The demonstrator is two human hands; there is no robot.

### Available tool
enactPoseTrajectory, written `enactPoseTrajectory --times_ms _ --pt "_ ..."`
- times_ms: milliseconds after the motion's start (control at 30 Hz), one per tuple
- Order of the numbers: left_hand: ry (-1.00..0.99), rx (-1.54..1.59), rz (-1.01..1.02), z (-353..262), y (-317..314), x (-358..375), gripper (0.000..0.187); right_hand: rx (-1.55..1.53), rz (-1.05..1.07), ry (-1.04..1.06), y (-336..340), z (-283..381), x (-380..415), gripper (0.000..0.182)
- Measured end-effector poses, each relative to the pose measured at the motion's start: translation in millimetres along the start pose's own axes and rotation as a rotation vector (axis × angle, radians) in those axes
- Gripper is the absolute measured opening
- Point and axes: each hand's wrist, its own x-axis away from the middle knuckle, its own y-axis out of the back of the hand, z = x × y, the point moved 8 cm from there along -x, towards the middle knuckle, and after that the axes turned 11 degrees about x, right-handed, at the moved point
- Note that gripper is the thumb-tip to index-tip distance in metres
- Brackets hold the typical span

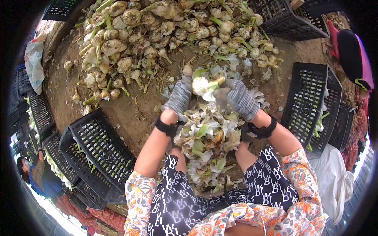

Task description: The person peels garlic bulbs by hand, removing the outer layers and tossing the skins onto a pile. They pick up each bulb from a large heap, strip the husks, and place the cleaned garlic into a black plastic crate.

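Note:
Between my two gloved hands is a pale garlic bulb [203, 87], its short stem pointing right and loose white skin hanging beneath it. My left hand [180, 93], in a grey striped glove with a bare fingertip showing, is closed on the bulb's left side. At the stem end, my right hand [239, 99] is closed in a matching glove, partly blurred; its fingertips are hard to make out. Directly below the hands, between my legs, lies a heap of peeled garlic skins [208, 137].
A large pile of unpeeled garlic [157, 35] covers the ground ahead. Black plastic crates stand at left [103, 147], right [305, 104] and upper right [289, 19]. A white sack [330, 177] lies at lower right. Another person [39, 175] is at far left.

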Motion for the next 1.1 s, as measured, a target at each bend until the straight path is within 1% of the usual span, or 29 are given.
enactPoseTrajectory --times_ms 67,100,167,233,267,300,333,367,467,500,533,567,600,633,667,700,733,767,800,867,900,967,1000,1033,1100 --pt "-0.507 -0.023 -0.008 -14 1 6 0.050 -0.103 -0.023 -0.073 5 -18 -7 0.022" --pt "-0.752 -0.052 -0.023 -18 1 15 0.045 -0.283 -0.055 -0.142 2 -19 -4 0.021" --pt "-1.011 -0.202 -0.077 -27 -26 48 0.038 -0.144 -0.029 0.070 7 -13 -7 0.019" --pt "-1.076 -0.825 -0.270 -25 -43 64 0.034 0.024 -0.041 0.265 5 -14 -10 0.018" --pt "-1.017 -0.736 -0.229 -24 -39 58 0.033 0.127 -0.064 0.353 3 -17 -11 0.017" --pt "-0.958 -0.645 -0.190 -22 -33 49 0.032 0.120 -0.042 0.373 2 -17 -11 0.017" --pt "-0.789 -0.380 -0.068 -17 -25 30 0.032 0.114 -0.019 0.392 1 -15 -11 0.016" --pt "-0.617 -0.108 0.002 -10 -18 13 0.035 -0.004 0.047 0.344 1 -16 -11 0.016" --pt "-0.188 0.561 0.009 2 -26 27 0.042 -0.080 -0.023 0.631 6 -1 10 0.017" --pt "-0.137 0.563 0.032 4 -24 26 0.047 -0.309 0.048 0.573 4 4 13 0.017" --pt "-0.107 0.581 0.123 6 -27 24 0.048 -0.748 0.280 0.380 -5 8 12 0.019" --pt "-0.077 0.600 0.215 9 -29 21 0.049 -1.193 0.422 0.112 -14 12 13 0.020" --pt "-0.048 0.619 0.309 8 -35 21 0.050 -0.928 0.293 0.114 -8 1 9 0.022" --pt "-0.165 0.554 0.414 -2 -40 30 0.045 -0.662 0.165 0.115 0 -11 5 0.024" --pt "-0.422 0.250 0.233 -12 -27 27 0.043 -0.397 0.039 0.113 10 -19 3 0.026" --pt "-0.667 -0.061 0.044 -25 -23 32 0.042 -0.303 0.010 0.162 11 -11 7 0.028" --pt "-0.626 0.057 0.017 -20 -20 33 0.040 -0.209 -0.024 0.209 12 -3 11 0.029" --pt "-0.589 0.178 -0.014 -16 -17 35 0.039 -0.253 -0.053 0.236 8 -1 8 0.029" --pt "-0.632 0.165 -0.040 -16 -19 40 0.039 -0.297 -0.081 0.262 5 -2 6 0.029" --pt "-0.716 0.138 -0.096 -17 -23 45 0.040 -0.050 -0.230 0.404 8 1 9 0.032" --pt "-0.800 0.030 -0.055 -25 -29 48 0.046 0.080 -0.297 0.498 8 11 16 0.032" --pt "-0.708 0.380 0.009 -17 -27 47 0.045 0.184 -0.433 0.600 6 20 23 0.032" --pt "-0.657 0.555 0.041 -15 -30 47 0.046 0.179 -0.450 0.596 4 14 22 0.032" --pt "-0.645 0.608 0.064 -14 -28 47 0.046 0.174 -0.467 0.593 2 10 20 0.031" --pt "-0.599 0.560 0.113 -8 -27 41 0.045 0.071 -0.466 0.516 2 3 22 0.031"
